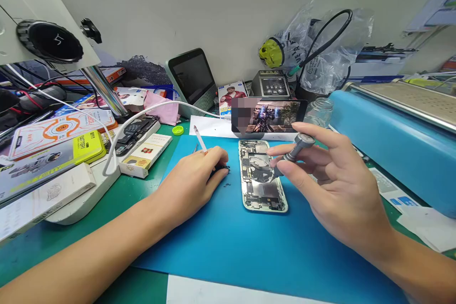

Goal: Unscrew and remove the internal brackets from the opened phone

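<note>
An opened phone (262,190) lies on the blue mat (249,251), its inner boards and round coil exposed. Over its right side, my right hand (338,185) grips a grey screwdriver (298,146) between thumb and fingers, its tip hidden by the hand and not clearly seen. To the left of the phone, my left hand (195,175) rests on the mat with thumb and fingers pinched at a small black piece (225,168) that I cannot make out well. Tiny dark bits (227,185) lie just below. A slim white tool (200,138) sticks out behind the left hand.
Behind the phone, another phone (281,116) leans with a lit screen and a white cable (156,104). Boxes (60,128) crowd the left, below a microscope stand (107,90). A small display (192,76) stands at the back. A blue machine (395,147) occupies the right.
</note>
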The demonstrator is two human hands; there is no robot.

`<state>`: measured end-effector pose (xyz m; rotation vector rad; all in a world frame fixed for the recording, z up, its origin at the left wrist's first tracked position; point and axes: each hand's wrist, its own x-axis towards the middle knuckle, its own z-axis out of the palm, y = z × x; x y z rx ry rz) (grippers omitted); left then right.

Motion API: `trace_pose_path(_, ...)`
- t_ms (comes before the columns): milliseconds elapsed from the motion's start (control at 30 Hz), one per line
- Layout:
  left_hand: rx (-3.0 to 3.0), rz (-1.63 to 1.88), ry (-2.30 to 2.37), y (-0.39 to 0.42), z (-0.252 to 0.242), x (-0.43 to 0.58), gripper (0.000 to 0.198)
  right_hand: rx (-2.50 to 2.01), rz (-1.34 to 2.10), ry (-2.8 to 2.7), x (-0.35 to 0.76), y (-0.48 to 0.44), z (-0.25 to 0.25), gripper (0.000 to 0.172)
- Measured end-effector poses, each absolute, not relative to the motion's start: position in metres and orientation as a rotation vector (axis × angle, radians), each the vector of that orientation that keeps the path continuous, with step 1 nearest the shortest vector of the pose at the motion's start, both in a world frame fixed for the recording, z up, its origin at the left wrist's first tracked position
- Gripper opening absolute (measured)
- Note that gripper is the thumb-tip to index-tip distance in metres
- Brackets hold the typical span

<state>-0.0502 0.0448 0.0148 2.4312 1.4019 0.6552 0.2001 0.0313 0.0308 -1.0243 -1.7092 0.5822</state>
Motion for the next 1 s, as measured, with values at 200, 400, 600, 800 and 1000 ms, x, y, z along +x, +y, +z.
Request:
trace_pose_path(200,2.455,0.673,1.404,0.0435,0.0142,-0.051,0.007,-0.994,0.596,-1.704,0.201,0.0318,0.0296,0.05)
trace_pose_path(400,2.463,0.706,1.392,0.0446,0.0149,-0.0511,0.008,-1.0,0.596,-1.726,0.2014,0.0322,0.0299,0.049)
trace_pose_path(600,2.469,0.726,1.398,0.0447,0.0155,-0.0514,0.007,-1.002,0.606,-1.753,0.2006,0.0323,0.0302,0.045)
trace_pose_path(800,2.488,0.745,1.398,0.0448,0.0154,-0.0506,0.008,-0.966,0.611,-1.795,0.2007,0.0311,0.0286,0.049)
trace_pose_path(1000,2.514,0.762,1.439,0.0461,0.013,-0.0518,0.009,-0.924,0.672,-1.84,0.2003,0.0289,0.0287,0.046)
